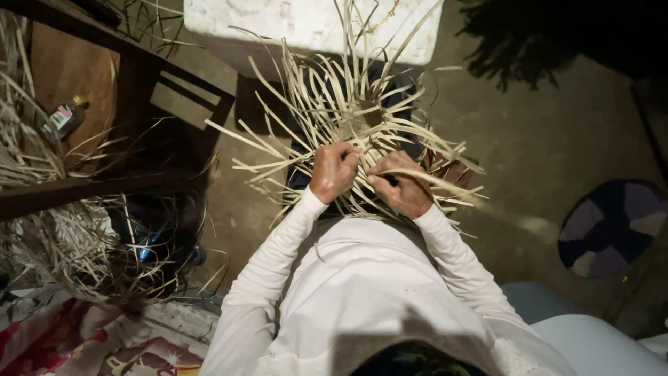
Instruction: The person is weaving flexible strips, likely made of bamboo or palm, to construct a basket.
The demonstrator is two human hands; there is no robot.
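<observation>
Hands, left hand [334,170] and right hand [402,186], pinch pale straw strips [431,182] (half-woven mat [358,122]).

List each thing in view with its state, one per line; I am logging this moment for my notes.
woven piece: partly woven, loose strips fanning out all round
left hand: closed on strips at the near edge
right hand: pinching a strip
small bottle: lying tilted on the wooden shelf, capped
white box: lid shut
round cushion: flat on the floor
</observation>
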